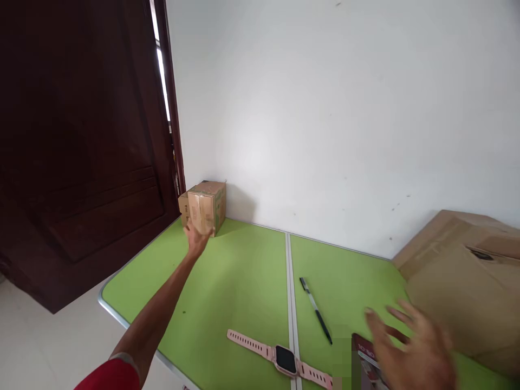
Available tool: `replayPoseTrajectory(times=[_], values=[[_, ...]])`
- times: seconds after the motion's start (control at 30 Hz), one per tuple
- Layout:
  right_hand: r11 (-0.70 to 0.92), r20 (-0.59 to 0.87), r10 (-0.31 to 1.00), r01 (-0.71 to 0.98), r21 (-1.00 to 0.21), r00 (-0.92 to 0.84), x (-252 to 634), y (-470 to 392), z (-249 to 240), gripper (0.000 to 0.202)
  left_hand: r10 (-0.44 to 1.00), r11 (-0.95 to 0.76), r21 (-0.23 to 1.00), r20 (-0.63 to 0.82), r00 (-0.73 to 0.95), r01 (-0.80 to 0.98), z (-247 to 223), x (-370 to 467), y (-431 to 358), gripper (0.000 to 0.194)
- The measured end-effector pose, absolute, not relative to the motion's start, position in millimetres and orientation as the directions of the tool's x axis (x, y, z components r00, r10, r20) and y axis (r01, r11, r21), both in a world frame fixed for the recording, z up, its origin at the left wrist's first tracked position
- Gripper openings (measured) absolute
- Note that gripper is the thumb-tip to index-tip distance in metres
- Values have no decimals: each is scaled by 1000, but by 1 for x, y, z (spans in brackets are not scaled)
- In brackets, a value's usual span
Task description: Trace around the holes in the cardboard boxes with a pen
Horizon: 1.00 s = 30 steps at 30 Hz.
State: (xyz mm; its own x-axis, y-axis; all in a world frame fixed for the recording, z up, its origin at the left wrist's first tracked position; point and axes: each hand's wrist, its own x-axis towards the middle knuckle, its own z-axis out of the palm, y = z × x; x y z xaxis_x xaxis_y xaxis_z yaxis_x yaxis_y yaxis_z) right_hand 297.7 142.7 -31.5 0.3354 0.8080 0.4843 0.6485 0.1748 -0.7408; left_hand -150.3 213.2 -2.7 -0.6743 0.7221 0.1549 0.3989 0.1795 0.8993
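My left hand [197, 238] reaches to the far left of the table, its fingers spread against the lower front of a small cardboard box [202, 208]. Whether it grips the box I cannot make out, but the thumb and fingers are apart. Above the near right part of the table is my right hand [414, 341], blurred, fingers apart and nothing between them. Under it lies a dark item with a lit screen or printed picture [363, 349], partly hidden. A pink smartwatch [285, 360] lies flat near the front edge, and a black and clear pen [316, 310] rests behind it.
A large cardboard box [459, 281] stands at the right against the white wall [325, 108]. Another small carton [183, 207] sits behind the left box. The green folding table [244, 271] has a metal seam. A dark wooden door [81, 135] is at left.
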Motion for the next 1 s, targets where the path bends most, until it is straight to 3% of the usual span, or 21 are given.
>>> replayPoseTrajectory(times=[0.1,0.17,0.37,0.57,0.73,0.9,1.0], values=[[207,383,903,583,-785,195,244,157,-39,81,622,164,879,260,-739,447,25,-177,242,122],[257,381,916,548,-796,125,220,156,-47,72,629,111,855,334,-702,506,40,-190,256,142],[331,422,906,554,-763,40,214,139,-66,44,702,27,803,409,-583,596,61,-199,283,131],[231,269,963,486,-843,9,211,141,-46,43,705,93,801,366,-607,591,56,-182,295,134],[202,159,974,307,-930,-161,142,181,-35,62,751,110,782,340,-566,614,50,-178,280,147],[137,111,976,139,-981,-186,60,251,-29,110,855,-29,766,351,-381,642,43,-195,243,165],[66,63,992,24,-998,-106,41,286,-25,103,872,-169,774,406,-273,610,28,-209,224,168]])
